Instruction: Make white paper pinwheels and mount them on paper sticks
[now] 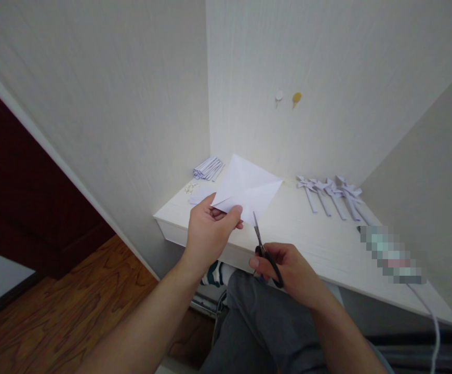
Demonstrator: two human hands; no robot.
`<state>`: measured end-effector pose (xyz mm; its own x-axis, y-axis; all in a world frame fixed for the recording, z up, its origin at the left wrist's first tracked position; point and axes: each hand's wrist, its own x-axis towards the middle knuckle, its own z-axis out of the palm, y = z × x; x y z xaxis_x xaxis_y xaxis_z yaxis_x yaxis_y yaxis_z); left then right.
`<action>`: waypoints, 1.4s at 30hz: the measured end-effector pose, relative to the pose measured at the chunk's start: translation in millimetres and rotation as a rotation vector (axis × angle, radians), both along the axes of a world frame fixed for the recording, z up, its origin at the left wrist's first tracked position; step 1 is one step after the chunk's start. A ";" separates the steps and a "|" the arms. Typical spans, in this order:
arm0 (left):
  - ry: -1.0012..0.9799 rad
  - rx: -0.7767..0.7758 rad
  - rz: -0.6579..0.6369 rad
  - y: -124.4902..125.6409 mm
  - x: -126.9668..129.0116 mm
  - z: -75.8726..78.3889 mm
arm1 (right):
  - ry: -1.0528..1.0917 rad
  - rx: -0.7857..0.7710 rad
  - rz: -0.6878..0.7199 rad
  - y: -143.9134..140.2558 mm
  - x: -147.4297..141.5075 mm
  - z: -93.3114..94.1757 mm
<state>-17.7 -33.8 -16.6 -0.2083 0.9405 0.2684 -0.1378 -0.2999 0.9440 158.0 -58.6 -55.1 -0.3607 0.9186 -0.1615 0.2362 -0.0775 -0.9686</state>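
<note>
A square sheet of white paper (249, 182) with diagonal creases is held up over the desk by my left hand (208, 226), thumb on top and fingers beneath its near left edge. Slits seem to run in from its near left side. My right hand (288, 267) grips black-handled scissors (260, 241), their blades pointing up at the paper's near corner. Whether the blades touch the paper I cannot tell. Behind the sheet, to the left, lies a bundle of rolled paper sticks (209, 169). Several finished paper pinwheels (329, 195) rest in a row at the right.
The narrow white desk (288, 228) stands against walls on three sides. Small pale bits (190, 188) lie by the sticks. A blurred-out object (391, 254) with a white cable (436, 332) is on the right. Two hooks (296, 97) are on the back wall.
</note>
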 end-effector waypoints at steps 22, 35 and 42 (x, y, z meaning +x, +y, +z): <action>-0.021 -0.014 -0.008 -2.9 2.2 2.5 | 0.041 -0.038 0.020 -1.6 0.3 1.9; -0.012 -0.084 -0.069 -2.3 1.2 -0.3 | 0.012 0.002 0.011 -4.3 -0.5 3.6; 0.055 -0.070 -0.072 -2.1 -1.0 -2.6 | 0.003 -0.012 -0.017 -4.4 -0.1 2.0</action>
